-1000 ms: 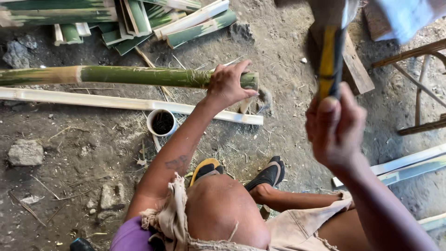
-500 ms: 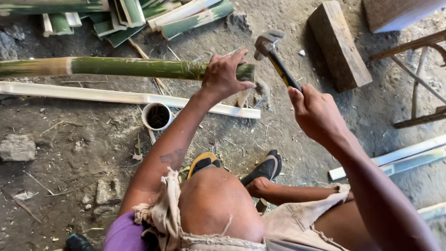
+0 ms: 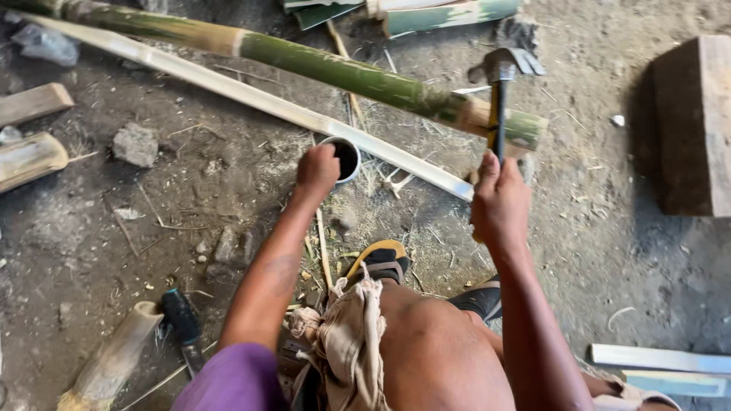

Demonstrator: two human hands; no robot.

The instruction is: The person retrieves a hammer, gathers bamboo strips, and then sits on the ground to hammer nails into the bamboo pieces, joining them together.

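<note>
A long green bamboo pole (image 3: 343, 72) lies slanted across the dirt ground, over a pale split bamboo strip (image 3: 251, 99). My right hand (image 3: 499, 202) grips the black handle of a claw hammer (image 3: 501, 72), whose steel head hangs just above the pole's cut end. My left hand (image 3: 317, 169) is closed at the rim of a small white cup (image 3: 346, 158) with dark contents, standing below the pole. Whether the fingers hold anything from the cup is hidden.
A thick wooden block (image 3: 697, 125) lies at the right. Split bamboo pieces (image 3: 449, 11) are piled at the top, and more bamboo chunks (image 3: 30, 156) sit at the left. A black-handled tool (image 3: 183, 323) lies near my knee, stones (image 3: 135, 143) are scattered about, and my sandalled feet (image 3: 381, 262) rest below.
My left hand left the bamboo pole and dropped to the white cup. The hammer came down from its raised swing to the pole's end. The view shifted to the left.
</note>
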